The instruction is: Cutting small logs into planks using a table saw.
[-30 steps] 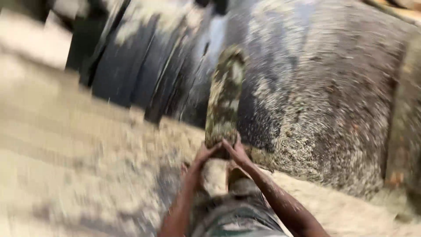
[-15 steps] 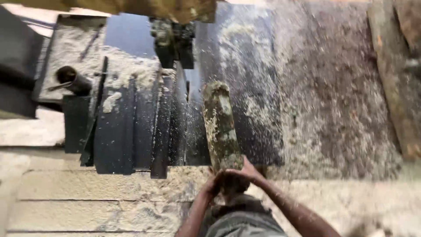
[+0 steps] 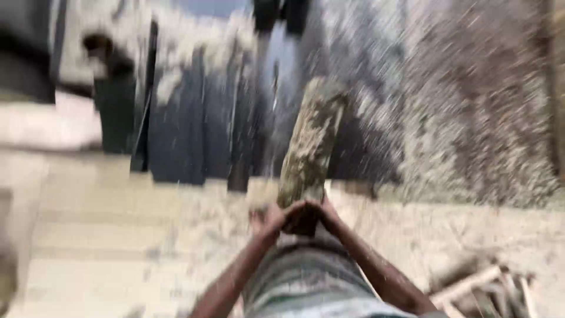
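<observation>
- Here, blur smears every edge, yet one rough wooden log [image 3: 309, 144] shows, leaning away over a dark, sawdust-strewn desk [image 3: 471, 118].
- Two hands: the left hand [image 3: 272, 218] and the right hand [image 3: 322, 213] curl tight about the log's near end, touching each other.
- Open room lies left on the pale boards [image 3: 106, 235].
- Several dark upright slabs [image 3: 194, 129] stand just left of the log.
- Loose wood scraps [image 3: 482, 288] lie to the lower right.
</observation>
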